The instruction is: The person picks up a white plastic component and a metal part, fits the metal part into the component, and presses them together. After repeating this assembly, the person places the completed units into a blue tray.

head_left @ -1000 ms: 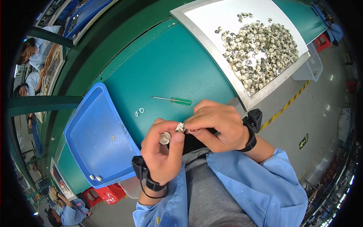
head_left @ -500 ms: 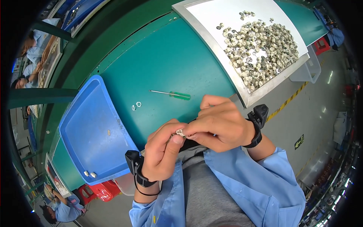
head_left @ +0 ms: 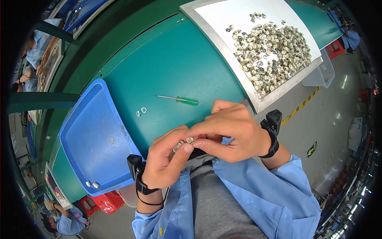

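In front of my body both hands meet over a small whitish part (head_left: 190, 140). My left hand (head_left: 162, 161) pinches it between thumb and index finger. Another pale, ring-like bit (head_left: 178, 146) shows in the curl of that index finger. My right hand (head_left: 234, 133) closes its thumb and fingertips on the same small part from the other side. The fingers hide most of it, so its exact kind cannot be made out. Beyond the hands, on the green table (head_left: 167, 59), lie a screwdriver (head_left: 187, 101) with a green handle and two small white rings (head_left: 143, 110).
To the left sits a blue tray (head_left: 115, 107) with two white pieces (head_left: 96, 185) and a beige piece (head_left: 112, 140). A metal-framed white board (head_left: 217, 42) at far right bears a heap of small parts (head_left: 274, 55). Co-workers (head_left: 71, 221) sit at other tables.
My right thumb and fingertips have closed in on the small part from the right. The pale bit in my left fingers shows more now. The table things have not moved.
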### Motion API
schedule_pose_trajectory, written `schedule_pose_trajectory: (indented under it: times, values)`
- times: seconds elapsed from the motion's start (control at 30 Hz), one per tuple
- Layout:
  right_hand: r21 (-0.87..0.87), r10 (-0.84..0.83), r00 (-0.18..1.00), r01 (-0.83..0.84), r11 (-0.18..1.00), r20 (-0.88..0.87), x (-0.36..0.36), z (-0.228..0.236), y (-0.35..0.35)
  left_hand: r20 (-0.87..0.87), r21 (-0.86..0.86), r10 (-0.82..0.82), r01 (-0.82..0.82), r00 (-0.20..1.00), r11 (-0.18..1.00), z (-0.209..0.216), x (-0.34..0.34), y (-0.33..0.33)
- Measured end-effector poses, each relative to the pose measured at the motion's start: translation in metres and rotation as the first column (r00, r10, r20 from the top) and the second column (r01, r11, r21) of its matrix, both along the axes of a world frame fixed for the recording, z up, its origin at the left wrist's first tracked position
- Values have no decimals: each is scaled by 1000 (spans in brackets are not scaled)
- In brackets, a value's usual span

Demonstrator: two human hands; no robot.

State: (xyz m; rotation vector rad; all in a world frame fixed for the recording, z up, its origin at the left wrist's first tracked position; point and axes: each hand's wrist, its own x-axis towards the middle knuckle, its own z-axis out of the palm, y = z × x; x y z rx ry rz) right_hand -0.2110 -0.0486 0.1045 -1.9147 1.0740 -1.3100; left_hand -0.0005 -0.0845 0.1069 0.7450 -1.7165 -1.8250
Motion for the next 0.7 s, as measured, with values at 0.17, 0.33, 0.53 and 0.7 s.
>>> schedule_pose_trajectory:
  times: [0.17, 0.33, 0.53, 0.7]
  values:
    - [-68, 82, 997, -81, 994, 9, -2, -1, -1, -151, 129, -75, 95, 986, 987, -2, 5, -4]
    - [33, 219, 973, -222, 974, 69, -8, -5, -7, -161, 203, -143, 174, 977, 963, -6, 3, -10]
    - [55, 182, 981, -185, 981, 59, -13, -5, -6, -330, 402, 152, -7, 931, 916, -12, -3, 4]
    - [14, 148, 986, -150, 989, 77, -13, -9, -11, -244, 450, 170, -43, 955, 892, -18, -2, 5]
